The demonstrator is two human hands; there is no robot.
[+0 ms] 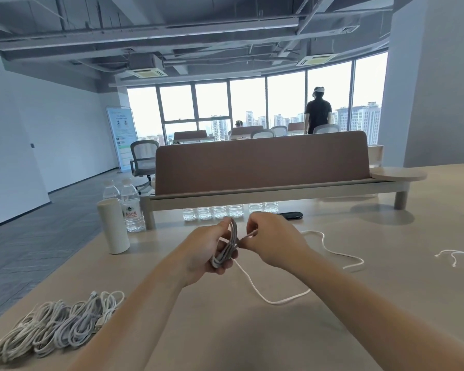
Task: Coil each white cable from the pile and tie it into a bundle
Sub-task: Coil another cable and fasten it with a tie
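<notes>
1. The left hand (201, 253) is gripping a small coil (227, 246) of white cable, fingers curled round it, just above the table (252, 341).
2. The coil's loops are standing roughly upright, with the long axis running top to bottom.
3. The right hand (271, 242) is pinching a strand just right of the coil, so it is probably the wrapping hand.
4. The loose tail (281, 301) is trailing from under the coil rightward across the table in a slack curve; wrapping would be going crosswise round the coil's middle.
5. The cable is looking thin, pale and limp. The pile (56, 326) is lying well apart, lower left.
</notes>
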